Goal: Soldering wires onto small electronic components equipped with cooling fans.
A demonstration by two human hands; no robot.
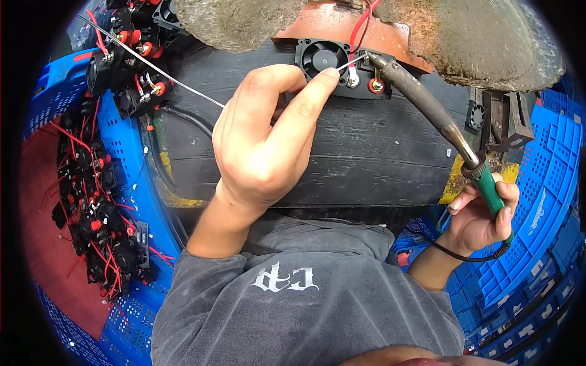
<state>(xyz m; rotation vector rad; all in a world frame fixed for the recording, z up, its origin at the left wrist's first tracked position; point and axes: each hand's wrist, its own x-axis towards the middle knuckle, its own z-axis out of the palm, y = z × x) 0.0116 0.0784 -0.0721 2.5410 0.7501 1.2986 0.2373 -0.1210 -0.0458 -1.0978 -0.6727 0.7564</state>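
Observation:
In my right hand (482, 213) is a soldering iron (427, 110), gripped by its green handle, its dark shaft slanting up to the left. The tip meets a terminal on a black panel (360, 89) that carries a small fan (321, 59). My left hand (262, 131) pinches a thin solder wire (165, 73), whose end reaches the iron's tip. The wire's long tail runs behind the hand to the upper left. Red wires (361, 30) rise from the panel beside a silver lug and a red-ringed brass terminal (376, 85).
The panel sits at the far side of a dark wooden bench (366, 158). Behind it stand a copper-coloured plate (342, 23) and rough grey lumps (488, 43). A blue crate (119, 152) at left holds several fan panels (101, 201). More blue crates (549, 165) stand at right.

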